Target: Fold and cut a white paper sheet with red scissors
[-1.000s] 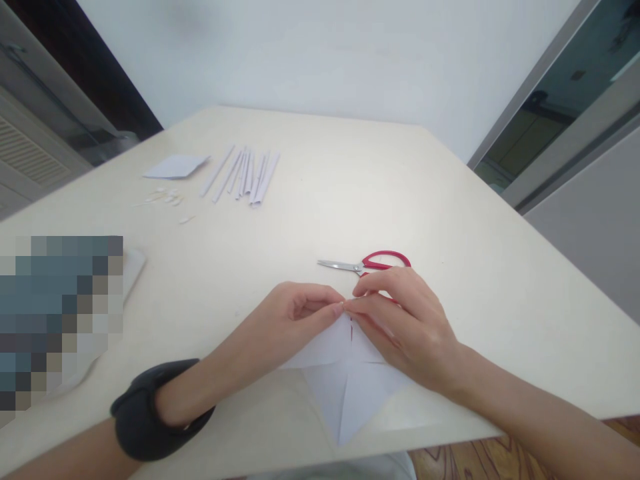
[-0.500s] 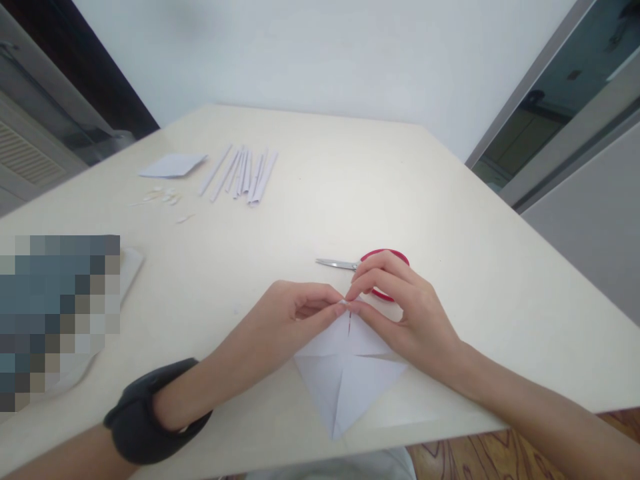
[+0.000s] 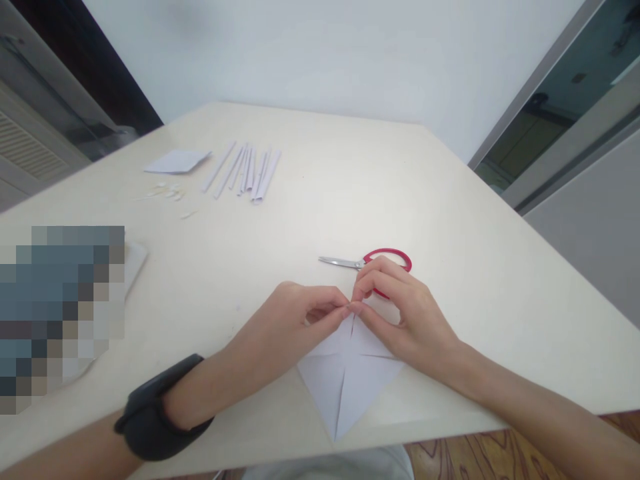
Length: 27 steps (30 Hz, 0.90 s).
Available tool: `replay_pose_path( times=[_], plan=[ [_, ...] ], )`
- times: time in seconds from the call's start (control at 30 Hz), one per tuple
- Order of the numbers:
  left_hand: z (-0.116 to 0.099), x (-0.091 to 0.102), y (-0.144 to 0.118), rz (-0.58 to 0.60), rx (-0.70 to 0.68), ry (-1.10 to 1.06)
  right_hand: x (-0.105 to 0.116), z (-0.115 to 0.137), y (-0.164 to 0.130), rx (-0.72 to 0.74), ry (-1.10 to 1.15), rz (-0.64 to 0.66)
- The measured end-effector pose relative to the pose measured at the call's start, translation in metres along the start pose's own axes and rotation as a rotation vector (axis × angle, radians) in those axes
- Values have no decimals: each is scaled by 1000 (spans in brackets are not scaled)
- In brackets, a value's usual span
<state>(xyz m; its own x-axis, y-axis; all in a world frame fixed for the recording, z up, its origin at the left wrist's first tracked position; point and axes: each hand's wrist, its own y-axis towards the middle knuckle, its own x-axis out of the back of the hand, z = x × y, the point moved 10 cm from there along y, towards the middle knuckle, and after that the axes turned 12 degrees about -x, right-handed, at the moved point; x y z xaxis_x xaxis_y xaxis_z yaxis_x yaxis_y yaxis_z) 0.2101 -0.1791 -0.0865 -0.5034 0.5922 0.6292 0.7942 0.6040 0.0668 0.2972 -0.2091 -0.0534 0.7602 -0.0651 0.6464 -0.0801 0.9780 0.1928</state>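
Note:
A white folded paper (image 3: 347, 383) lies on the cream table (image 3: 310, 220) near its front edge, its lower point toward me. My left hand (image 3: 295, 323) and my right hand (image 3: 400, 320) meet at the paper's top tip, each pinching a folded flap with thumb and forefinger. A dark band sits on my left wrist (image 3: 160, 413). Red-handled scissors (image 3: 373, 262) lie flat just behind my right hand, blades pointing left.
Several narrow paper strips (image 3: 245, 172) lie at the far left, beside a small folded paper piece (image 3: 177, 161) and tiny paper scraps (image 3: 167, 195). A blurred-out patch (image 3: 63, 313) covers something at the left edge. The table's front edge runs right under the folded paper.
Both hands have stayed pinched at the paper's top tip, and my right hand has drawn back slightly, uncovering more of the scissors' handle. The view shifted a little.

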Motion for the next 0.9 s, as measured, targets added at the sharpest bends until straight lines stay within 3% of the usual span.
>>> replay_pose_path(
  times=[0.1, 0.23, 0.37, 0.5, 0.6, 0.73, 0.9],
  plan=[
    [-3, 4, 1, -46, -22, -35, 3, -1, 0, -20, 16, -15],
    [2, 29, -2, -262, 2, -177, 11, -11, 2, -139, 81, -57],
    [17, 48, -10, -445, 96, -329, 3, -31, 3, -334, 243, 19],
    [26, 54, -15, -561, 122, -438, 1, -36, 4, -374, 438, 36],
    [32, 53, -16, -590, 138, -480, 3, -36, 4, -365, 510, 26],
    [38, 52, -15, -592, 163, -501, 2, -38, 4, -393, 407, 64],
    [34, 43, -9, -486, 157, -540, 9, -32, 6, -331, 360, 31]
  ],
)
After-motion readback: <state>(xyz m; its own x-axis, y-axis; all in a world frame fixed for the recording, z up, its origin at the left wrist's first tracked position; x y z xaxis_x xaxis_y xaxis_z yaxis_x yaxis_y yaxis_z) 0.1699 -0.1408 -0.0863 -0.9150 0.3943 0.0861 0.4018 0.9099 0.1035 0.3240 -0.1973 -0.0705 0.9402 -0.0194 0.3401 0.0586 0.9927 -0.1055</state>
